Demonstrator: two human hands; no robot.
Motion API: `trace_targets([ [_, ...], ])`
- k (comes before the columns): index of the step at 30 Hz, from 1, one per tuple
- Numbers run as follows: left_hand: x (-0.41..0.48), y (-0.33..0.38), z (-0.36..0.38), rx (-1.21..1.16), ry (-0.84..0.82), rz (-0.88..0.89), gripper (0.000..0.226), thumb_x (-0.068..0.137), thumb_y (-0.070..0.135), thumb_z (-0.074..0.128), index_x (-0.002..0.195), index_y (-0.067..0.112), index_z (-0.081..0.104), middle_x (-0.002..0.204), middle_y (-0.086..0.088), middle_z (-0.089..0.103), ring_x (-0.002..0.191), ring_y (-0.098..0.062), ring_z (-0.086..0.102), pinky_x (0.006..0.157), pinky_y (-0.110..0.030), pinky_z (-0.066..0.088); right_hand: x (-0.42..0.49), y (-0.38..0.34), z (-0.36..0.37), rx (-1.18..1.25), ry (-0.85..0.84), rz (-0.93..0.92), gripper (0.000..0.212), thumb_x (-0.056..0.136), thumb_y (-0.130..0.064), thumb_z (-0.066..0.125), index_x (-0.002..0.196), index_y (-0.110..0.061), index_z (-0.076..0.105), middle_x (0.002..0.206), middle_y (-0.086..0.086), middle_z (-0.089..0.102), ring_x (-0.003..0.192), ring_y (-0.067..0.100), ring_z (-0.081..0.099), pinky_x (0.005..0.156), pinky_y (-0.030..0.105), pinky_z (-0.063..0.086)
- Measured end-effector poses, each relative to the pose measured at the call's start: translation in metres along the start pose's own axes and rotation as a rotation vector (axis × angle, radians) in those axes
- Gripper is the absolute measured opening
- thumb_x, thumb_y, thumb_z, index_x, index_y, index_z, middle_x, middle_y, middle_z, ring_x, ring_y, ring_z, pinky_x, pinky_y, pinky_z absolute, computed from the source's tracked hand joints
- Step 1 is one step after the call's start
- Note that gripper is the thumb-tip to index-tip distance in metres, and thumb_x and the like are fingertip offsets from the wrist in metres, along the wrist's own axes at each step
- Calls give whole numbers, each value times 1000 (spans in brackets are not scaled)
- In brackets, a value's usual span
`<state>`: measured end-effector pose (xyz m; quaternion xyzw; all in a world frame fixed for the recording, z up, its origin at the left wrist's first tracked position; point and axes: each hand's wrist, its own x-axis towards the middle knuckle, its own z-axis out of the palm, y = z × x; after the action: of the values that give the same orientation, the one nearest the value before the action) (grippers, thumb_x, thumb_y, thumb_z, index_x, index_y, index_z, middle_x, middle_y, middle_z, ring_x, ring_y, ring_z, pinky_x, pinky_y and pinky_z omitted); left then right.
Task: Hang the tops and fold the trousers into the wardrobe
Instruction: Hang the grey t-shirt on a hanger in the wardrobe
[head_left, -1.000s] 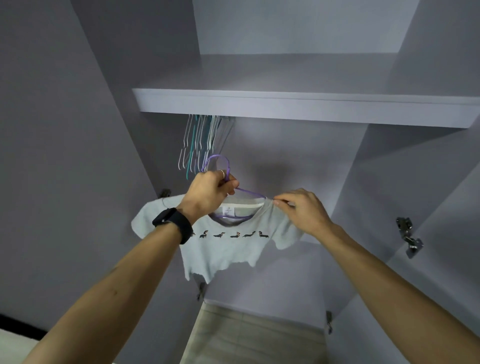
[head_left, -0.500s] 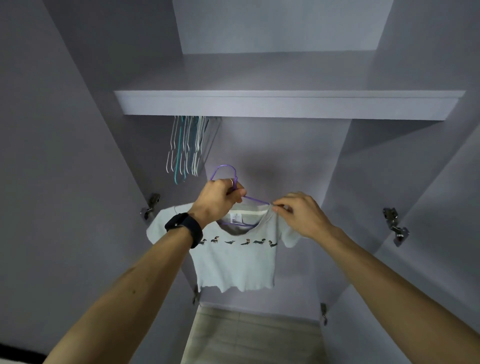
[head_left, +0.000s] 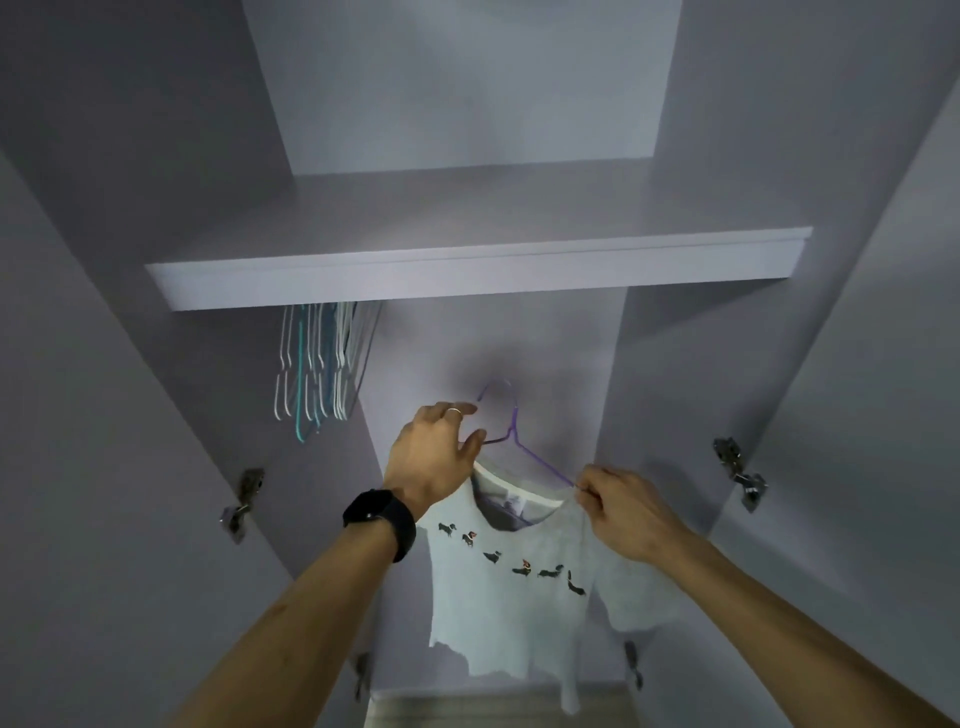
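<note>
T-shirt (head_left: 509, 597), pale with a row of little dogs across the chest, hangs on a purple hanger (head_left: 543, 460) held up inside the open wardrobe (head_left: 493, 338), below the shelf. It is tilted, with its right side lower.

Two bare arms reach up from the bottom of the picture. The left wrist has a black watch (head_left: 382, 522) on it. The left hand (head_left: 431, 457) holds the thin wire of the hanger near the hook, between the thumb and the bent fingers. One finger wears a thin ring (head_left: 454, 411). The right hand (head_left: 623, 514) has its fingers curled tight and pinches the shoulder of the T-shirt, right at the end of the hanger.

A metal hinge (head_left: 241, 504) sits on the left wall and another hinge (head_left: 740, 473) on the right wall.

Further back and to the left, a bunch of white and blue-green hangers (head_left: 317, 374) hangs under the shelf (head_left: 467, 270). The purple hanger's hook is lower than these and well apart from them.
</note>
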<state>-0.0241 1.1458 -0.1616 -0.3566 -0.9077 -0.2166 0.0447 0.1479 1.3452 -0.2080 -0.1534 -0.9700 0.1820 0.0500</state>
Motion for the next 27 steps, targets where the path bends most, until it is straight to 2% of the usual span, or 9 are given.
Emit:
trace_targets([
  [5,19,23,-10,148,311,219,64,99,37,55,156,20,31,166,-8,15,152,-30,15,120,-54,19,9,8,-12,-32,-46,151,10,99,-14,51,92,-20,47,91,-3,56,80,16,50,65,24,32],
  [7,36,34,-17,225,414,269,71,98,39,53,159,24,21,168,-9,5,154,-31,4,122,-58,5,17,14,-17,0,-46,189,10,96,-12,52,91,-20,48,87,-7,55,78,15,51,54,17,30],
  [9,58,46,-24,284,518,267,74,98,45,49,160,28,13,168,-11,0,155,-30,-2,121,-56,-2,27,21,-25,42,-22,221,9,97,-14,51,91,-20,49,82,-9,55,79,16,54,53,15,30],
  [12,92,68,-28,310,622,287,73,99,48,44,161,27,10,168,-11,2,155,-30,-2,121,-56,-5,49,30,-44,116,35,270,9,101,-19,48,94,-16,53,89,2,66,88,26,64,69,28,49],
  [14,112,80,-21,306,642,311,71,100,48,41,161,27,11,168,-9,3,155,-29,-1,122,-58,-2,66,39,-57,163,95,306,13,101,-22,47,97,-15,57,96,8,72,92,30,67,79,33,54],
  [18,134,85,2,303,746,275,66,104,49,33,161,27,9,168,-6,2,155,-29,-2,121,-61,-3,93,57,-72,263,209,352,16,100,-25,49,89,-19,57,85,5,73,87,26,71,66,25,47],
  [20,148,80,15,303,846,287,64,104,50,33,160,28,12,168,-6,7,154,-30,3,120,-60,-4,112,72,-68,272,249,367,14,100,-25,49,91,-18,58,83,5,74,89,28,71,76,30,52],
  [22,160,75,22,308,930,313,62,105,50,34,160,28,15,167,-6,12,154,-31,7,120,-59,-3,128,88,-63,267,287,379,13,99,-24,49,96,-17,58,92,10,74,94,33,69,87,40,55],
  [27,168,73,30,289,1048,339,61,104,50,33,160,30,17,167,-2,13,155,-26,7,121,-56,-3,147,121,-57,76,358,406,18,101,-25,44,104,-14,58,107,14,71,102,37,64,90,40,51],
])
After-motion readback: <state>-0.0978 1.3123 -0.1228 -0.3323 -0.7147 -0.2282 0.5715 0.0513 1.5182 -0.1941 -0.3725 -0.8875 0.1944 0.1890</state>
